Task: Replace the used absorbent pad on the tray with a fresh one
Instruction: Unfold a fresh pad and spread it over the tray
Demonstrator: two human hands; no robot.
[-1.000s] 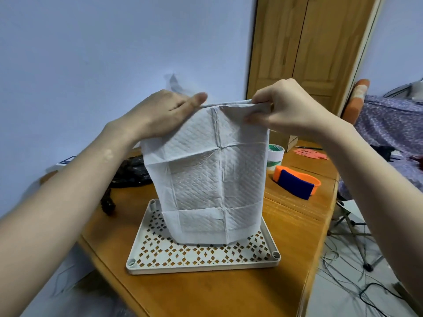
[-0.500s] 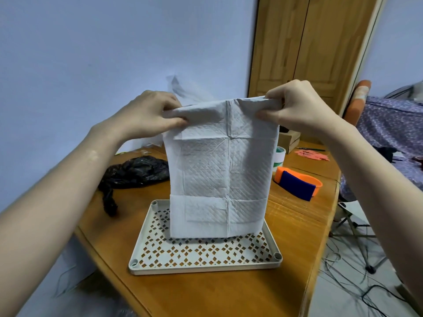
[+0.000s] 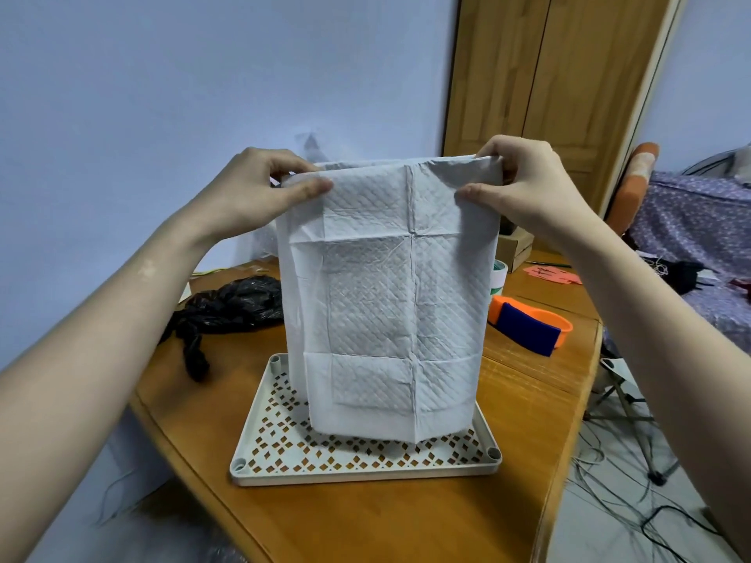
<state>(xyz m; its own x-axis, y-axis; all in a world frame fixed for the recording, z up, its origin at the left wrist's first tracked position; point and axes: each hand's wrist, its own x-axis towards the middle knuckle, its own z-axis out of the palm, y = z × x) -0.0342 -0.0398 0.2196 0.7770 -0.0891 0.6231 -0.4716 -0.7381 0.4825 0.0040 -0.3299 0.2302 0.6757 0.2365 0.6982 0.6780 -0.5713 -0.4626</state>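
Observation:
A white quilted absorbent pad (image 3: 390, 302) hangs upright, still creased from folding, its lower edge just above the tray. My left hand (image 3: 256, 193) pinches its top left corner between thumb and fingers. My right hand (image 3: 524, 188) pinches the top right corner the same way. Below it sits a cream tray (image 3: 365, 469) with a diamond-cut floor, bare of any pad, on the wooden table (image 3: 386, 522). The pad hides the tray's far half.
A knotted black plastic bag (image 3: 227, 306) lies left of the tray. An orange and blue object (image 3: 528, 323), a tape roll (image 3: 498, 276) and a cardboard box (image 3: 516, 245) are at the right rear. Cables cover the floor to the right.
The pad has been spread wider at its top edge and shifted slightly right. My left hand moved outward to the top left corner; both hands sit a little lower.

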